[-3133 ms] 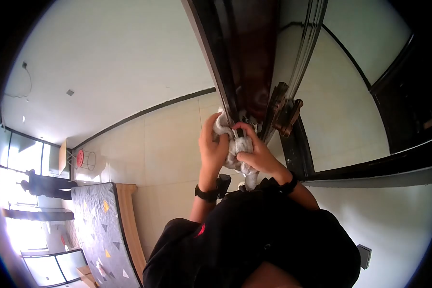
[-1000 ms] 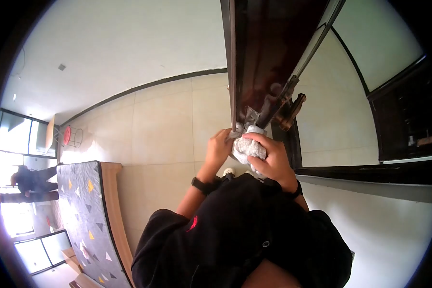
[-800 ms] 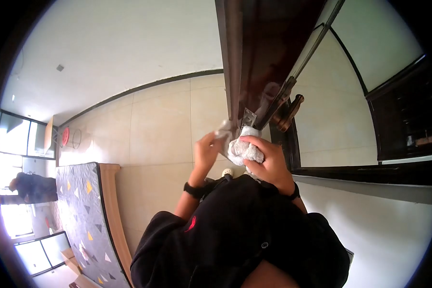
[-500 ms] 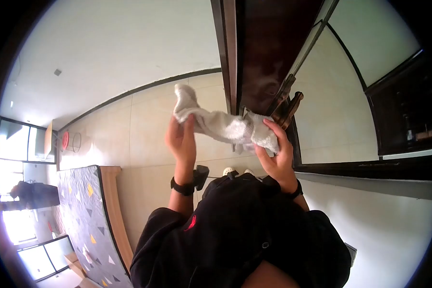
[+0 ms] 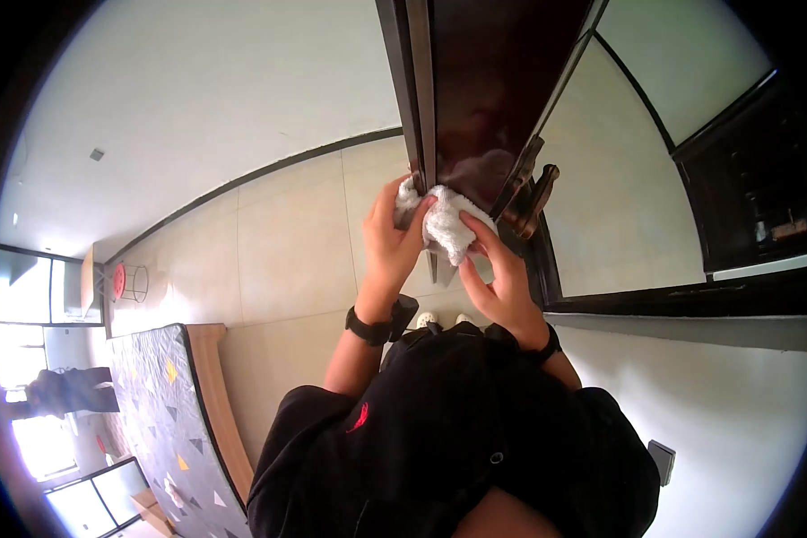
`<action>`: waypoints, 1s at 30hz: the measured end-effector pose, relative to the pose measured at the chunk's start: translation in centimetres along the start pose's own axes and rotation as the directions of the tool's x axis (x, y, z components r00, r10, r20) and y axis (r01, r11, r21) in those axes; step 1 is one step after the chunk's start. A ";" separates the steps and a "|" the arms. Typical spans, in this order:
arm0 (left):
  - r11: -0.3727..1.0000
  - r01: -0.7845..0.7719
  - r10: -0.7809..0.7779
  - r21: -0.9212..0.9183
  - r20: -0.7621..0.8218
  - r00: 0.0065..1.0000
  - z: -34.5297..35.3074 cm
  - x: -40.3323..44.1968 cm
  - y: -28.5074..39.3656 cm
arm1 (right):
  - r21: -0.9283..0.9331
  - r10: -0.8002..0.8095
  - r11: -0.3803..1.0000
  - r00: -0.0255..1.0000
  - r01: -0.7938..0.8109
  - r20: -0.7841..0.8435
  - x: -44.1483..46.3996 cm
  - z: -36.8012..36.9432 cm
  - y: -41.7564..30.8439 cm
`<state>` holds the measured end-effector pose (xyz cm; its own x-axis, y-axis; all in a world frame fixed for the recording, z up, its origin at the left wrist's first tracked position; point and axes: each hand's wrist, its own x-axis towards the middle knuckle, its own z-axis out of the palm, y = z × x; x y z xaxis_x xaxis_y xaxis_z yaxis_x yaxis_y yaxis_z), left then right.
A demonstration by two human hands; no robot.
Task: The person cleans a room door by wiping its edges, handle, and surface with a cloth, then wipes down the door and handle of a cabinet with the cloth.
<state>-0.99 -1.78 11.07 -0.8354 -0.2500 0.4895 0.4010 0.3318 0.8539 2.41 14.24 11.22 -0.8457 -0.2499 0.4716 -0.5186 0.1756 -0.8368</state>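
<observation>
- the white, fluffy cloth (image 5: 448,226) lies bunched against the near edge of the glossy dark red-brown door (image 5: 489,90), some of it showing to the left of the edge and more to the right.
- half a second ago it was stretched out lengthwise, with its far end held up well to the left of the door; now it is gathered close to the edge.
- the left grip (image 5: 392,240), a bare hand above a black wristband (image 5: 369,326), has come in from the left and is just beside the door edge, thumb and fingers closed on the cloth.
- the right grip (image 5: 508,285) is below and to the right of the door edge, fingertips on the cloth's right part, thumb by its lower tip; i cannot tell how firmly it is closed.
- the cloth sits between the two grips, touching both.
- the bronze lever handle (image 5: 536,199) is to the right of the door edge, near the right grip but apart from it.
- well left of the door is the grey mattress with coloured triangles (image 5: 152,377).
</observation>
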 end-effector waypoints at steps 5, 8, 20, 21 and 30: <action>0.993 0.113 -0.113 0.025 0.023 0.993 0.0 -1.0 -1.7 | -0.056 0.007 0.998 1.000 -0.008 -0.016 -0.2 0.3 0.4; 0.990 0.115 -0.118 0.087 0.032 0.992 -0.2 -1.3 -2.0 | -0.074 0.025 0.997 0.999 -0.027 -0.029 -0.1 0.1 0.5; 0.994 0.002 -0.053 0.109 0.466 0.883 -2.3 -3.8 -1.3 | -0.123 -0.129 0.985 0.988 0.119 -0.083 -2.3 -4.6 1.7; 0.988 0.127 -0.150 0.083 0.407 0.901 -1.9 -4.2 -1.2 | -0.108 -0.043 0.994 0.993 0.032 -0.107 -2.7 -4.9 1.4; 0.991 0.023 -0.041 0.130 0.142 0.989 -0.5 -2.8 -1.3 | -0.129 0.027 0.990 0.971 -0.059 -0.236 -3.2 -4.6 1.3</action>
<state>1.00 -1.92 8.68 -0.8962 -0.1321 0.4236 0.3294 0.4417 0.8345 3.83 19.68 9.93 -0.8652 -0.0131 0.5013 -0.4799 0.3118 -0.8200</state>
